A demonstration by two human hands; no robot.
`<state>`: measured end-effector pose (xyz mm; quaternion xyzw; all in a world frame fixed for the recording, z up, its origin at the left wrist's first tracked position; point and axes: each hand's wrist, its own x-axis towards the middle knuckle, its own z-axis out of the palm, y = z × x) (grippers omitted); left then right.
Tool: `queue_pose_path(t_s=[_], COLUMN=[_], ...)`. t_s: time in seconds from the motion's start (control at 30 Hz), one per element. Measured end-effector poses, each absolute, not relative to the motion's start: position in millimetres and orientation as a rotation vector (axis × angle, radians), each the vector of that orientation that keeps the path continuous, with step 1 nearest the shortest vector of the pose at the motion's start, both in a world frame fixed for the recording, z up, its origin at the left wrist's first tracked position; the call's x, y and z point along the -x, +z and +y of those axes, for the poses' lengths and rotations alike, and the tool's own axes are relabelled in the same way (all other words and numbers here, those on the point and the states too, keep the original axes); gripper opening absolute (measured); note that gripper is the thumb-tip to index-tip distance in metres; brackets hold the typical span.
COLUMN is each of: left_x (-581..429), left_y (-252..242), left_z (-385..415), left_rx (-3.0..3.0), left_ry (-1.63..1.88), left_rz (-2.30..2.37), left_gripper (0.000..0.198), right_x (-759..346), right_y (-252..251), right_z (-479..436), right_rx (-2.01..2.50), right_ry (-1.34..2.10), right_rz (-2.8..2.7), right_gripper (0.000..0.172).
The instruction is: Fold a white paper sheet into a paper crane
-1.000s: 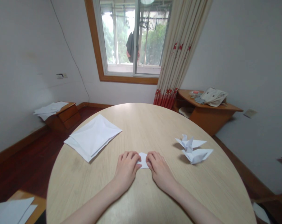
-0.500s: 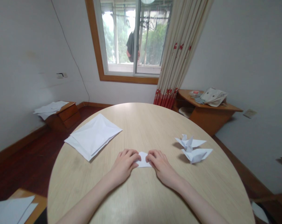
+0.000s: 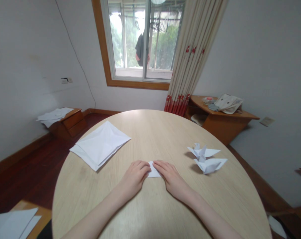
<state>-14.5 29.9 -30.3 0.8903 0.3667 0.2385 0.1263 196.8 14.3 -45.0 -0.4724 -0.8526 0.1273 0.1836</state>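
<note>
A small folded white paper (image 3: 153, 172) lies on the round pale wooden table (image 3: 155, 132), between my two hands. My left hand (image 3: 135, 176) rests at the paper's left edge with its fingers curled, the tips pinching down on it. My right hand (image 3: 169, 176) lies over the paper's right part with its fingers stretched flat and pointing left. Both forearms reach in from the near edge. Most of the paper is hidden under my fingers.
A stack of white square sheets (image 3: 100, 144) lies at the table's left. Two folded paper cranes (image 3: 206, 158) sit at the right. A wooden side table (image 3: 222, 118) with a cloth bag (image 3: 228, 102) stands by the curtain (image 3: 190, 56). A low cabinet (image 3: 67, 122) carries more papers.
My right hand's fingers have gone from curled to stretched flat over the paper, sliding left. My left hand has shifted slightly right. The visible part of the paper has shrunk.
</note>
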Motion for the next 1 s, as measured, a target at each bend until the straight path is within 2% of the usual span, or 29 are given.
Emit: queue_pose_path(t_s=[0.1,0.47,0.63,0.87,1.0], left_x=[13,7,3,3,3], left_y=[-30,-17,-19,-24,-24], left_z=[28,12,6,1,2], left_rx=[-2.625,-2.82,-2.869,-2.883,-2.899], left_ry=[0.686,0.526,0.415,0.361,0.38], left_rz=[1.054,1.131,1.186,1.181,1.213], left_gripper=[0.02,0.021,0.032,0.049,0.049], right_x=[-196,-192,-190,-188,-189], right_y=[-44,-29,-26,-29,-31], right_z=[13,9,6,5,6], right_rx=[1.395,1.517,1.569,1.566,1.497], right_ry=[0.318,0.335,0.328,0.292,0.261], right_rz=[-2.437,-2.508,-2.539,-2.524,-2.5], right_gripper=[0.077,0.07,0.076,0.072,0.066])
